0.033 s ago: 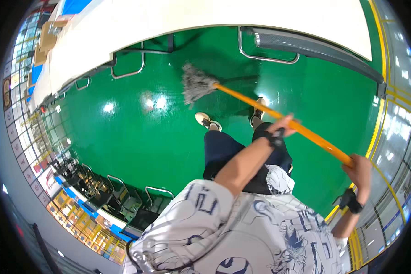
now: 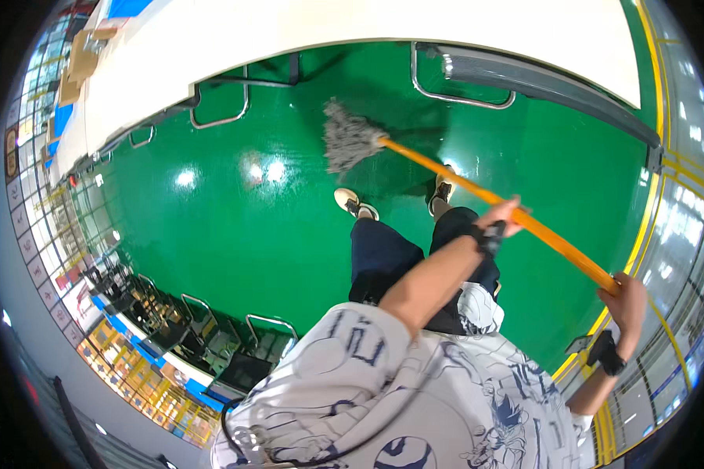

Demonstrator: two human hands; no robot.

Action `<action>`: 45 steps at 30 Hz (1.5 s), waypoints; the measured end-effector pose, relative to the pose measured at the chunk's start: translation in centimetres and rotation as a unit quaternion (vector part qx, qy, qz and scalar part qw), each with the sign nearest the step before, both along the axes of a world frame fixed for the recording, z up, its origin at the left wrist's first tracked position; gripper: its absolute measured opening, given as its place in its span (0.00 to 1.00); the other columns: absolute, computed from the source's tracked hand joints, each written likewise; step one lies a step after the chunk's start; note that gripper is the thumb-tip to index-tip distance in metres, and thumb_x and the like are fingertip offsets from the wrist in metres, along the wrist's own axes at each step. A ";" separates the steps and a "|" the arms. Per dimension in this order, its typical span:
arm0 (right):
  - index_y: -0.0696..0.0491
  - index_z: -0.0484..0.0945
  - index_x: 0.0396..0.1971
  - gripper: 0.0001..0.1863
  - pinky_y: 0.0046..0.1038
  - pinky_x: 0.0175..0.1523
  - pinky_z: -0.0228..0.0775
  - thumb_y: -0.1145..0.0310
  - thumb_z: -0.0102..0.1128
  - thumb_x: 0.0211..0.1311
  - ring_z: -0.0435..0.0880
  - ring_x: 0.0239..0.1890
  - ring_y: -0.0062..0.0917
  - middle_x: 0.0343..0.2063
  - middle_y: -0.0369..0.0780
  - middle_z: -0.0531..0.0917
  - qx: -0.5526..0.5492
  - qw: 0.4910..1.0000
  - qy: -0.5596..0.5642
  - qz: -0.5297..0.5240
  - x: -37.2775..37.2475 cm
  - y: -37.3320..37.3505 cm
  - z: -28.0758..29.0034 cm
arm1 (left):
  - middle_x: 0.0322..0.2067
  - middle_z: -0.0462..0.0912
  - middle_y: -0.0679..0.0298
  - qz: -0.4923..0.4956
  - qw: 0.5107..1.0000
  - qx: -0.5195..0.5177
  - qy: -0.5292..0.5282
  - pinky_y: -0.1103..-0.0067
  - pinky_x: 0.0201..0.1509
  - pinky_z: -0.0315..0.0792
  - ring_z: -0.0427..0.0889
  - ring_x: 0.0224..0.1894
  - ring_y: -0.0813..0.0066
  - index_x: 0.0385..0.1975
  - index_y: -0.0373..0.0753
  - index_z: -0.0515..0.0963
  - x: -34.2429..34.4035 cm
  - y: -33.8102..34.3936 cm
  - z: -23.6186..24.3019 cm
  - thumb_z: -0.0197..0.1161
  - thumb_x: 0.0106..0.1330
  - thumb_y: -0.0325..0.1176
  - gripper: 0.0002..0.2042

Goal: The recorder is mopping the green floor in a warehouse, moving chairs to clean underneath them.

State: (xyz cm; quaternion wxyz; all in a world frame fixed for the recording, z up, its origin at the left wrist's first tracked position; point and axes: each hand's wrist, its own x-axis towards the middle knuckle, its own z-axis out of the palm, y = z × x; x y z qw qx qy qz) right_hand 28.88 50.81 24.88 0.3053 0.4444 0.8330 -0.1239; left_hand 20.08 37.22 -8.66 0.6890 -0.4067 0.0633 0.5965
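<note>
Now the person stands on a shiny green floor and holds a mop with both hands. The left hand is wrapped around the orange handle near its middle, fingers pressed together over the pole, and a dark band sits at this wrist. The right hand closes around the top end of the same handle, at the right side of the view; it also has a dark strap at the wrist. The handle goes slanted from the right hand up and to the left, and it ends at the grey mop head, which lies on the floor in front of the two shoes. The mop head is near the metal legs of a long white worktop, and it seems to be just at the edge of the worktop's shadow, though the bending of the picture makes this hard to judge. Yellow lines run along the floor at the right. At the lower left, dark chairs stand in a row, well apart from the mop.
</note>
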 end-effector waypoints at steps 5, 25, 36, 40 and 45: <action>0.57 0.73 0.17 0.11 0.33 0.24 0.64 0.67 0.63 0.33 0.73 0.19 0.41 0.13 0.46 0.73 0.187 0.975 -0.026 0.120 2.6 3.3 1.1 | 0.27 0.68 0.63 -0.019 0.992 -0.102 -0.075 0.69 0.40 0.69 0.69 0.32 0.69 0.30 0.40 0.64 2.7 8.2 1.4 0.58 0.56 0.40 0.13; 0.50 0.74 0.16 0.02 0.27 0.20 0.65 0.71 0.55 0.36 0.74 0.16 0.27 0.12 0.38 0.73 0.118 0.822 0.150 0.536 -33.8 -26.0 -11.4 | 0.25 0.72 0.60 0.171 0.707 -0.250 0.639 0.76 0.36 0.70 0.72 0.31 0.69 0.30 0.39 0.66 -30.7 -34.2 -4.0 0.53 0.55 0.27 0.05; 0.57 0.75 0.24 0.08 0.25 0.24 0.69 0.73 0.54 0.39 0.79 0.23 0.26 0.20 0.38 0.79 -0.261 0.763 0.197 0.557 -27.0 -44.4 -14.4 | 0.34 0.67 0.57 0.278 0.824 -0.430 0.242 0.73 0.42 0.69 0.72 0.34 0.67 0.37 0.36 0.59 -23.7 -58.4 -1.2 0.42 0.64 0.34 0.08; 0.51 0.76 0.15 0.02 0.25 0.23 0.67 0.71 0.55 0.37 0.78 0.22 0.26 0.16 0.36 0.78 -0.190 0.763 0.237 0.570 -25.7 -33.9 -9.2 | 0.24 0.71 0.61 0.261 0.812 -0.428 0.297 0.78 0.35 0.74 0.74 0.27 0.71 0.35 0.41 0.62 -21.4 -48.8 -2.0 0.53 0.58 0.39 0.12; 0.49 0.78 0.16 0.03 0.25 0.26 0.68 0.69 0.57 0.38 0.79 0.25 0.24 0.18 0.34 0.79 -0.123 0.760 0.202 0.606 -24.7 -29.7 -0.3 | 0.26 0.72 0.62 0.295 0.839 -0.306 0.339 0.78 0.32 0.74 0.74 0.28 0.72 0.37 0.39 0.63 -19.9 -42.1 -3.0 0.53 0.56 0.49 0.20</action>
